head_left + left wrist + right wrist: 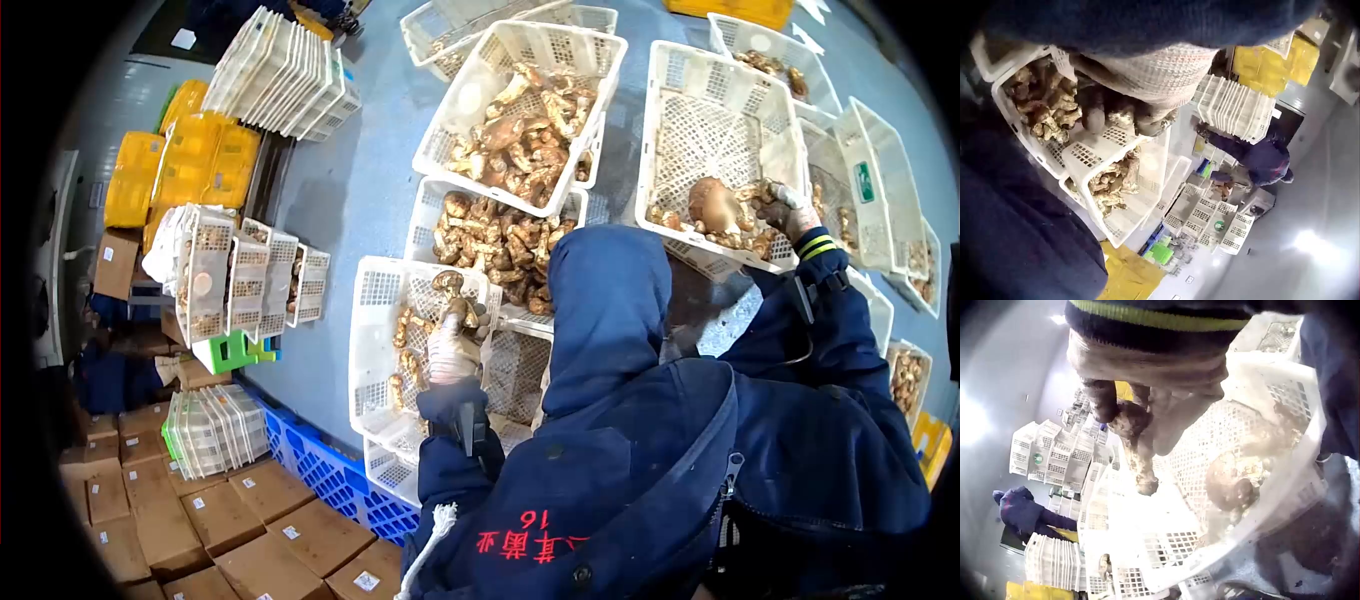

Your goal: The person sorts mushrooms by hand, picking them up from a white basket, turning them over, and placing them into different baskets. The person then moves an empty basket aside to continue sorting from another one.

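My left hand (452, 352), in a pale knitted glove with dark fingertips, is over the white crate (366, 330) at lower left. Its fingers grip a brown-and-cream mushroom (1122, 117); the palm hides much of it. Several small mushrooms (402, 362) lie along that crate's floor. My right hand (797, 215), gloved too, is inside the right-hand white crate (655, 130). Between thumb and fingers it pinches a mushroom (1139, 459) by the dark cap, stem pointing down. A large, round-capped mushroom (712, 203) lies beside it among smaller ones near the crate's close end.
Two mushroom-filled crates, an upper one (612, 50) and a lower one (425, 195), stand between my hands. More crates (880, 190) line the far right. Nested crates (285, 80), yellow bins (205, 165) and cardboard boxes (270, 545) are at left. Another person (1263, 162) works beyond.
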Available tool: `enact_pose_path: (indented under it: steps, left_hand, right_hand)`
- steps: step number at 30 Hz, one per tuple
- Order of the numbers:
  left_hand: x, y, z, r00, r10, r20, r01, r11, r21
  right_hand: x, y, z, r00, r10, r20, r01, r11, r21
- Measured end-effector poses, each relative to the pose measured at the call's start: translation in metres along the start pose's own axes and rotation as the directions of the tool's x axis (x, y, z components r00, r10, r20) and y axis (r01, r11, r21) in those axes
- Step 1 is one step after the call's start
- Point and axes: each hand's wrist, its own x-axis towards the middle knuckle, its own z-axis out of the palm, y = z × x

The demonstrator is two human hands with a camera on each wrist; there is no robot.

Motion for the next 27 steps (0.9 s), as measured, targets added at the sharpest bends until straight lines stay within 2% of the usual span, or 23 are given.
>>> enact_pose_path:
  steps: [1,2,3,5,7,9,11,12,13,14,15,16,17,18,19,20,21,22,23,24,25,26,27]
  left_hand:
    - [0.000,-0.003,0.004,1.000,-0.022,0.005,0.022,0.997,-0.070]
    - [0.003,-0.005,0.006,0.999,-0.050,-0.019,0.049,0.997,-0.065]
    - [0.005,-0.005,0.009,0.996,-0.077,-0.046,0.074,0.996,-0.059]
    - [0.006,-0.009,0.013,0.996,-0.082,-0.031,0.081,0.996,-0.034]
    - [0.012,-0.019,0.015,0.994,-0.107,-0.024,0.107,0.994,-0.019]
    - [0.023,-0.033,0.017,0.982,-0.182,0.058,0.181,0.983,0.019]
    - [0.029,-0.053,0.032,0.980,-0.197,-0.022,0.198,0.968,0.156]
    - [0.025,-0.060,0.043,0.986,-0.159,-0.053,0.167,0.963,0.211]
    - [0.024,-0.061,0.048,0.976,-0.215,-0.044,0.219,0.957,0.192]
    - [0.038,-0.081,0.032,0.997,0.010,0.077,-0.031,0.960,0.277]
    - [0.034,-0.076,0.040,0.998,-0.041,0.044,0.025,0.950,0.312]
    - [0.030,-0.070,0.048,0.996,-0.093,0.010,0.083,0.935,0.344]
    - [0.026,-0.065,0.056,0.989,-0.144,-0.023,0.142,0.917,0.373]
    - [0.026,-0.059,0.061,0.992,-0.120,-0.026,0.120,0.910,0.396]
    - [0.027,-0.052,0.073,0.999,-0.044,0.005,0.038,0.916,0.398]
    - [0.026,-0.042,0.090,0.997,0.033,0.064,-0.055,0.920,0.389]
    - [0.019,-0.030,0.112,0.983,0.098,0.152,-0.149,0.917,0.369]
    - [-0.006,-0.009,0.148,0.950,0.143,0.278,-0.240,0.903,0.356]
    - [-0.014,0.002,0.168,0.898,0.122,0.423,-0.264,0.919,0.295]
    - [-0.044,0.013,0.210,0.869,0.159,0.468,-0.350,0.867,0.355]
    - [-0.063,0.021,0.241,0.802,0.091,0.590,-0.429,0.776,0.463]
    - [-0.074,0.013,0.261,0.687,0.086,0.721,-0.509,0.766,0.393]
    - [-0.067,-0.005,0.270,0.455,0.143,0.879,-0.536,0.832,0.142]
  right_hand:
    - [-0.005,0.003,0.005,0.999,-0.041,-0.007,0.041,0.991,0.127]
    - [-0.001,0.001,-0.003,1.000,0.015,0.000,-0.015,0.989,0.150]
    - [-0.009,0.001,0.005,0.999,-0.022,0.038,0.014,0.982,0.186]
    - [-0.028,-0.004,0.016,0.999,0.016,-0.041,-0.010,0.989,0.150]
    - [-0.034,0.004,0.015,0.999,-0.030,0.033,0.022,0.977,0.210]
    - [-0.043,0.005,0.015,0.997,-0.022,0.070,0.011,0.988,0.156]
    - [-0.048,0.015,0.028,0.992,-0.092,0.084,0.067,0.961,0.268]
    - [-0.046,0.016,0.025,0.983,-0.067,0.172,0.015,0.958,0.286]
    - [-0.045,0.017,0.021,0.985,-0.062,0.162,0.016,0.964,0.267]
    - [-0.044,0.019,0.017,0.987,-0.056,0.153,0.017,0.969,0.248]
    - [-0.065,-0.002,0.048,0.983,-0.018,0.181,-0.035,0.958,0.286]
    - [-0.059,0.002,0.040,0.972,-0.028,0.234,-0.039,0.960,0.277]
    - [-0.072,-0.011,0.063,0.982,-0.040,0.183,0.004,0.981,0.193]
    - [-0.079,-0.017,0.085,0.992,-0.097,0.078,0.074,0.963,0.260]
    - [-0.079,-0.022,0.080,0.966,0.005,0.257,-0.087,0.947,0.311]
    - [-0.076,-0.024,0.084,0.980,0.029,0.195,-0.077,0.966,0.245]
    - [-0.078,-0.029,0.091,0.912,-0.010,0.409,-0.125,0.945,0.303]
    - [-0.081,-0.032,0.097,0.893,-0.011,0.450,-0.140,0.943,0.301]
    - [-0.084,-0.035,0.104,0.870,-0.013,0.494,-0.155,0.942,0.298]
    - [-0.088,-0.038,0.114,0.896,-0.005,0.444,-0.139,0.947,0.290]
    - [-0.094,-0.042,0.126,0.918,0.002,0.396,-0.124,0.951,0.282]
    - [-0.104,-0.049,0.142,0.951,-0.032,0.308,-0.046,0.969,0.245]
    - [-0.104,-0.050,0.140,0.925,-0.057,0.377,-0.036,0.972,0.234]
